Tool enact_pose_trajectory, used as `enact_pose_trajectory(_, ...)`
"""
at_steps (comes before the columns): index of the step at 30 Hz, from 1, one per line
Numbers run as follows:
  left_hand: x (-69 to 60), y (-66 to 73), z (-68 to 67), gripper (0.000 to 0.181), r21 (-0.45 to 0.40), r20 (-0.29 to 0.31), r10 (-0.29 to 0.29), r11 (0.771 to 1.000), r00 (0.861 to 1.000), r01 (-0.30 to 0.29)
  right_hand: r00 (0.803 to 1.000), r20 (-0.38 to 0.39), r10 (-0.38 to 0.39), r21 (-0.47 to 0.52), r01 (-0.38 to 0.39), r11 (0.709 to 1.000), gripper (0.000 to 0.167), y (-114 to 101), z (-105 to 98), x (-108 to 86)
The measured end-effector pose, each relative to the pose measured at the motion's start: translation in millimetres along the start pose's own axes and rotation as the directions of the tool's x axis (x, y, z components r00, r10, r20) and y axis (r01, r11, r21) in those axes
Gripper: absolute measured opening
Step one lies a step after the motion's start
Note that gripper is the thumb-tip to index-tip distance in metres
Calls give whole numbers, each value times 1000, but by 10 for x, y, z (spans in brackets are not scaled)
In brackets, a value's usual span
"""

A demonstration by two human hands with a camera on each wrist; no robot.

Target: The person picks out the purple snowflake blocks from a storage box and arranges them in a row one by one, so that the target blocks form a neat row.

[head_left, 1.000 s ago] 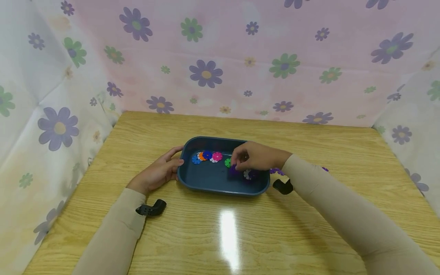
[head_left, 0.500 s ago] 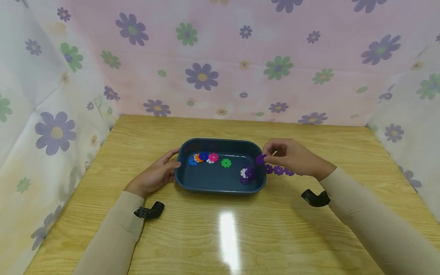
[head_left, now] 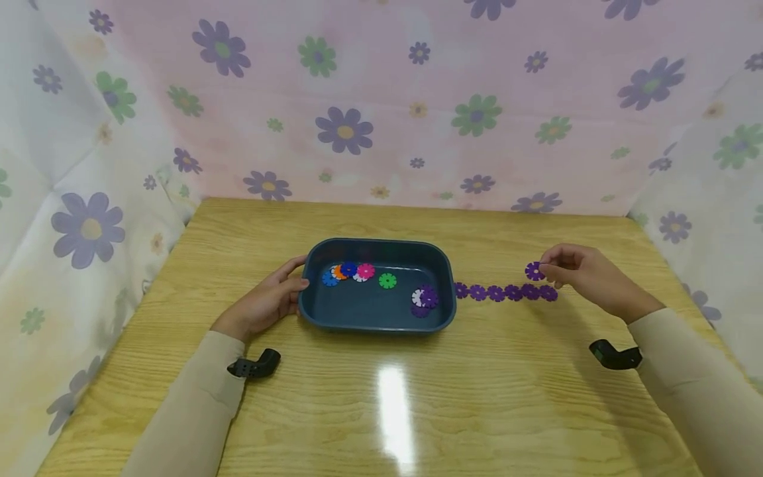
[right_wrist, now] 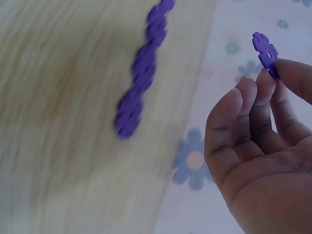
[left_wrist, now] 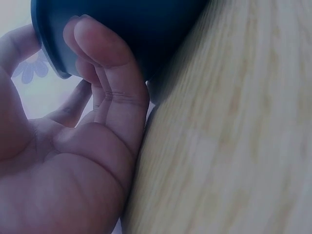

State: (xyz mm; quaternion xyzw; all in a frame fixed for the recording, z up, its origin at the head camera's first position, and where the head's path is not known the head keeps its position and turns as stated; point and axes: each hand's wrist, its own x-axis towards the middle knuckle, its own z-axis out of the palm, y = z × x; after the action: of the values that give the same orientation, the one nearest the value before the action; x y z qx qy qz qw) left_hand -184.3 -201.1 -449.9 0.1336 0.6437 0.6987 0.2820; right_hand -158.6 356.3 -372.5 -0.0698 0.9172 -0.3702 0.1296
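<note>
My right hand (head_left: 587, 275) pinches a purple, notched plastic disc (head_left: 534, 271) near six matching discs (head_left: 513, 292) lined up on the wood-grain tabletop (head_left: 495, 391); my left hand (head_left: 262, 305) grips the dark-blue plastic tray (head_left: 363, 308), where purple ones (head_left: 428, 296) remain.

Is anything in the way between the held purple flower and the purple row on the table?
Nothing visible: the right hand's grip holds the purple flower apart from the purple row, near its right end; the tray stands at the left.
</note>
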Motion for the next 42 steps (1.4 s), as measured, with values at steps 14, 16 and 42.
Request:
enact_pose_trajectory(14, -22, 6, -6, 61, 6, 1, -3, 1000, 1000, 3, 988, -20, 156, -54, -157, 986, 43, 607, -156, -99)
enact_pose_trajectory(16, -12, 3, -7, 61, 4, 4, 1, 1000, 1000, -1, 981, -14, 191, -66, -192, 979, 45, 677, -162, -98)
enact_pose_trajectory(42, -24, 17, 15, 60, 0, -3, -5, 1000, 1000, 5, 979, -12, 202, -145, -202, 969, 45, 793, -99, -5)
